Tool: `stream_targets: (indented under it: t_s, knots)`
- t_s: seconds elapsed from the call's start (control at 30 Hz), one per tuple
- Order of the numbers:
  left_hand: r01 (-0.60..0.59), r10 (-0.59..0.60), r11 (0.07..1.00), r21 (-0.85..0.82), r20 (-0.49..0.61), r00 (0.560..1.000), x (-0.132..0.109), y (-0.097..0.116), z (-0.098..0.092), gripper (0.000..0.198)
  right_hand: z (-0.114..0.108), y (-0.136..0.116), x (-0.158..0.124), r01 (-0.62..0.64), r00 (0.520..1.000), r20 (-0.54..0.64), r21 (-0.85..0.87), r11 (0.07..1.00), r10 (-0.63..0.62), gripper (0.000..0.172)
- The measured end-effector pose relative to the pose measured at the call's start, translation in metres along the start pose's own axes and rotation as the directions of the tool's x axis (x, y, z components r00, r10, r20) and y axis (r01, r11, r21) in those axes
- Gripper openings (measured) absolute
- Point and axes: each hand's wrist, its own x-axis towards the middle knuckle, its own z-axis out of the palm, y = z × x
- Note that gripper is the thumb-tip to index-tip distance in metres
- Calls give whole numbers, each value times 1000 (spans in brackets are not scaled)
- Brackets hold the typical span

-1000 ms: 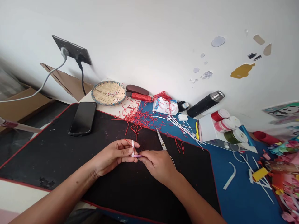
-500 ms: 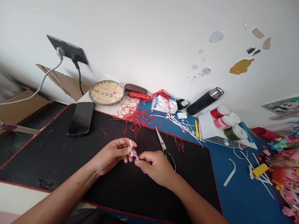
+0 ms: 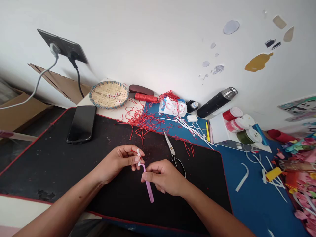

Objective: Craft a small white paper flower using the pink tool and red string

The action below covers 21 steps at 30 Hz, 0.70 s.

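White strip, tied with red thread, was pinched in my left hand above the black mat. My right hand, just beside it, held a pink stick. Knotting seemed in hand; the next move called for snugging the tie.

- The black mat left room between the left hand and the phone.
- The scissors lay just beside the right hand, in its way toward the red threads.
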Motion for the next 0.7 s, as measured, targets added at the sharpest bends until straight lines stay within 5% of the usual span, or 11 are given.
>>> stream_targets:
  t_s: [0.7]
  knots:
    - [103, -109, 975, 197, 24, 994, 0, 5, 4, 31, -14, 0, 4, -261, 951, 253, 342, 903, 179, 32]
